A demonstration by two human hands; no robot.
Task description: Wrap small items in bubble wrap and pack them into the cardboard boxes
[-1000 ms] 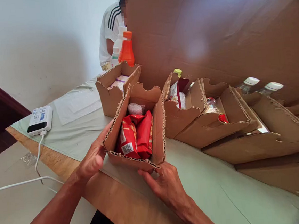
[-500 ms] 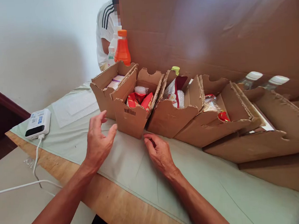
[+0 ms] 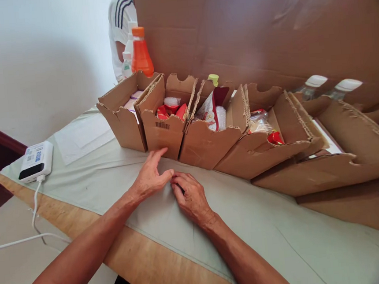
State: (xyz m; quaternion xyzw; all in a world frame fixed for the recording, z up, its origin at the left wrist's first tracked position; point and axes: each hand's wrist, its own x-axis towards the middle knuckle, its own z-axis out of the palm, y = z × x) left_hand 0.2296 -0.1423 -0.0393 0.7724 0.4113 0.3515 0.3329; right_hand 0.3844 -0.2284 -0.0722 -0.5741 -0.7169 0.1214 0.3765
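Note:
In the head view my left hand (image 3: 152, 174) is open, palm down over the pale green cloth (image 3: 120, 188). Its fingers stretch toward the base of a cardboard bin with a barcode (image 3: 164, 137), and its thumb tip comes close to my right hand (image 3: 190, 196). The right hand rests on the cloth with loosely curled fingers and no item visible in it. Red packets (image 3: 170, 110) and clear wrap lie inside the barcode bin. On its left stands another cardboard bin (image 3: 126, 127) with white and purple packs; on its right, a bin (image 3: 206, 145) with a red-and-white pouch (image 3: 213, 109).
More cardboard bins (image 3: 264, 159) continue rightward. Behind the row stand an orange bottle (image 3: 141, 55), clear bottles with white caps (image 3: 315, 84) and a large cardboard panel (image 3: 233, 32). A white cabled device (image 3: 36, 160) and plastic sheets (image 3: 83, 138) lie left. A person in white (image 3: 118, 29) sits beyond.
The barcode bin has moved back, so its front now lines up with its neighbours. My left hand has moved right, toward my right hand, and lowered. The view has shifted slightly.

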